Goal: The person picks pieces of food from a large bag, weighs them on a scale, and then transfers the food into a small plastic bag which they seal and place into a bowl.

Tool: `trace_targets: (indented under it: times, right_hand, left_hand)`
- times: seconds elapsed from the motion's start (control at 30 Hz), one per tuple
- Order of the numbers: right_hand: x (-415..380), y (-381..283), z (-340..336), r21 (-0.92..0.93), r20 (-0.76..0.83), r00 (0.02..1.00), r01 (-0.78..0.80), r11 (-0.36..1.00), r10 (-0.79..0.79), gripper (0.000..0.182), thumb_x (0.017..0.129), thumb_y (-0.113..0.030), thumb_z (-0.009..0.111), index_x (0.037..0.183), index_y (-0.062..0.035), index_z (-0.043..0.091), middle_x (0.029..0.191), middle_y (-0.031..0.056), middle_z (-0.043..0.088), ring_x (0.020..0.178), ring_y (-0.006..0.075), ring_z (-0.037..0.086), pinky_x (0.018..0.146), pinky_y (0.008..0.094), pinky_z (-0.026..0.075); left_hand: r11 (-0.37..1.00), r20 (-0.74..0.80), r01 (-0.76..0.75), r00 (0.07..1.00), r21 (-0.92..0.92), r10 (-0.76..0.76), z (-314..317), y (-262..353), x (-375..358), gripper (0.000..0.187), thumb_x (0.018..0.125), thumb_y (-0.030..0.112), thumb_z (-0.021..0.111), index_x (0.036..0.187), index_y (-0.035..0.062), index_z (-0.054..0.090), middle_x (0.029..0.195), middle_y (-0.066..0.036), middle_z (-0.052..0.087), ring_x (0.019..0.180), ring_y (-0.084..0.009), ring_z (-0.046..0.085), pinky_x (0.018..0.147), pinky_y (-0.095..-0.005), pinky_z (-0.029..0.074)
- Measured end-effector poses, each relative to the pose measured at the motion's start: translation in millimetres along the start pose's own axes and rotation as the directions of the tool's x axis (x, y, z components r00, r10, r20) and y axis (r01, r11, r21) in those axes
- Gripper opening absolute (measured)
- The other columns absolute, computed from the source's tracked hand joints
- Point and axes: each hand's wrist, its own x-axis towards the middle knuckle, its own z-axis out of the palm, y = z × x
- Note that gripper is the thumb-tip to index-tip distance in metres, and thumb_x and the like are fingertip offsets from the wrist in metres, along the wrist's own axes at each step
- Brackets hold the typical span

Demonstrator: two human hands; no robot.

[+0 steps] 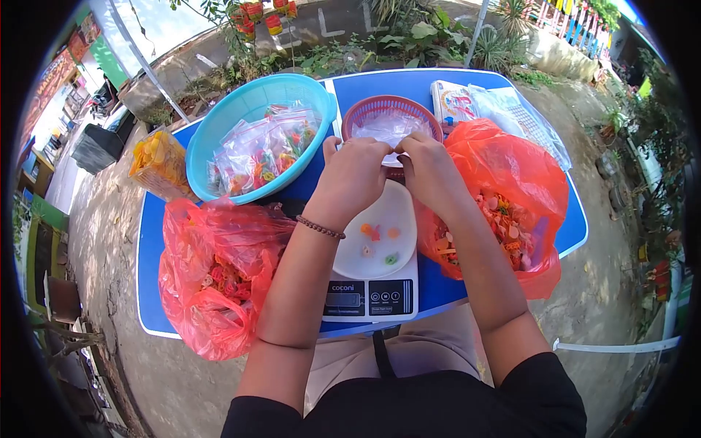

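Note:
My left hand [354, 175] and my right hand [434, 174] meet above the far end of the scale, with thumbs and fingers pinched together. Between them is a small clear plastic bag [392, 158], mostly covered by the fingers. Below the hands, a white digital kitchen scale [407, 296] carries an off-white oval pan [350, 255]. In the pan lie several small coloured pieces [375, 233], orange, red and green. Just beyond the hands, a red plastic basket [358, 109] holds clear plastic bags [391, 125].
A light-blue basin [212, 131] holds filled clear bags [266, 150]. Red plastic bags of small coloured pieces stand left [186, 270] and right [540, 175] on the blue table [157, 292]. A clear container [162, 166] sits at left; plastic packs [511, 117] lie at back right.

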Motion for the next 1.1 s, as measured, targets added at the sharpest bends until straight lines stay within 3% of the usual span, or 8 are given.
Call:
trace_targets:
  times: [0.23, 0.47, 0.53, 0.63, 0.77, 0.83, 0.97, 1.1]
  right_hand:
    - [30, 1, -13, -0.457, 0.129, 0.925, -0.264, 0.849, 0.357, 0.02, 0.082, -0.012, 0.076, 0.1, -0.0046, 0.071, 0.102, 0.0182, 0.074, 0.102, 0.0367, 0.071, 0.085, 0.046, 0.056]
    - [25, 18, 10, -0.343, -0.011, 0.97, -0.231, 0.911, 0.242, 0.029, 0.084, -0.017, 0.079, 0.111, -0.0098, 0.07, 0.089, 0.0057, 0.078, 0.089, 0.0255, 0.074, 0.083, 0.0427, 0.051]
    - [20, 18, 9, -0.285, -0.112, 0.977, -0.205, 0.936, 0.179, 0.024, 0.084, -0.016, 0.078, 0.107, -0.0111, 0.071, 0.083, 0.0039, 0.077, 0.087, 0.0252, 0.074, 0.082, 0.0425, 0.051]
    - [18, 8, -6, -0.203, -0.06, 0.965, -0.262, 0.944, 0.255, 0.012, 0.084, -0.013, 0.076, 0.094, -0.0117, 0.07, 0.097, 0.0114, 0.075, 0.093, 0.0297, 0.071, 0.085, 0.0448, 0.048]
    - [6, -3, -14, -0.22, -0.288, 0.956, -0.008, 0.975, -0.057, 0.005, 0.085, -0.012, 0.075, 0.089, -0.0137, 0.072, 0.099, 0.0008, 0.074, 0.1, 0.0253, 0.067, 0.087, 0.0428, 0.047]
    - [3, -11, -21, -0.208, -0.35, 0.926, 0.072, 0.975, -0.144, 0.004, 0.086, -0.012, 0.074, 0.088, -0.0141, 0.072, 0.1, -0.0037, 0.074, 0.101, 0.0238, 0.065, 0.088, 0.0418, 0.046]
    - [-7, -27, -36, -0.067, -0.401, 0.895, 0.186, 0.98, -0.197, 0.009, 0.085, -0.007, 0.074, 0.092, -0.0122, 0.073, 0.103, -0.0003, 0.074, 0.097, 0.0251, 0.065, 0.085, 0.0403, 0.046]
    - [-16, -39, -47, 0.045, -0.482, 0.84, 0.308, 0.95, -0.25, 0.018, 0.082, -0.001, 0.074, 0.099, -0.0082, 0.074, 0.105, 0.0062, 0.073, 0.095, 0.0271, 0.065, 0.081, 0.0383, 0.048]
  left_hand:
    - [1.0, 0.15, 0.026, 0.988, -0.003, -0.025, 6, 8, 1, 0.036, 0.088, 0.017, 0.074, 0.122, 0.007, 0.071, 0.112, -0.011, 0.074, 0.11, -0.0277, 0.067, 0.099, -0.0477, 0.036]
    - [0.994, 0.168, 0.098, 0.98, 0.054, -0.106, 2, 7, 5, 0.043, 0.087, 0.019, 0.075, 0.126, 0.005, 0.067, 0.116, -0.013, 0.072, 0.112, -0.0286, 0.067, 0.101, -0.0472, 0.037]
    - [0.997, 0.033, 0.074, 0.997, 0.027, -0.075, -3, 6, 4, 0.048, 0.086, 0.019, 0.076, 0.13, 0.0051, 0.064, 0.121, -0.014, 0.07, 0.115, -0.0289, 0.065, 0.102, -0.0468, 0.037]
    - [1.0, -0.176, 0.006, 0.984, 0.024, -0.002, 1, 2, 4, 0.054, 0.086, 0.02, 0.077, 0.136, 0.0059, 0.06, 0.129, -0.013, 0.068, 0.121, -0.0286, 0.063, 0.106, -0.0463, 0.035]
    - [0.997, -0.339, -0.051, 0.938, 0.059, 0.068, 5, 4, 8, 0.057, 0.088, 0.022, 0.077, 0.14, 0.0086, 0.058, 0.133, -0.009, 0.067, 0.128, -0.026, 0.06, 0.113, -0.0496, 0.029]
    - [0.997, -0.294, -0.074, 0.953, 0.016, 0.075, -2, 6, 8, 0.055, 0.09, 0.022, 0.076, 0.141, 0.0111, 0.058, 0.133, -0.008, 0.067, 0.126, -0.0254, 0.061, 0.115, -0.0532, 0.025]
    - [0.958, -0.109, -0.082, 0.993, -0.276, 0.054, -25, 8, 1, 0.038, 0.094, 0.02, 0.074, 0.131, 0.0149, 0.067, 0.125, -0.005, 0.073, 0.118, -0.0234, 0.066, 0.116, -0.0574, 0.022]
    - [0.937, -0.157, -0.172, 0.979, -0.303, 0.129, -49, 16, -14, 0.012, 0.095, 0.016, 0.073, 0.105, 0.0147, 0.079, 0.104, 0.0, 0.078, 0.104, -0.0182, 0.071, 0.116, -0.0553, 0.022]
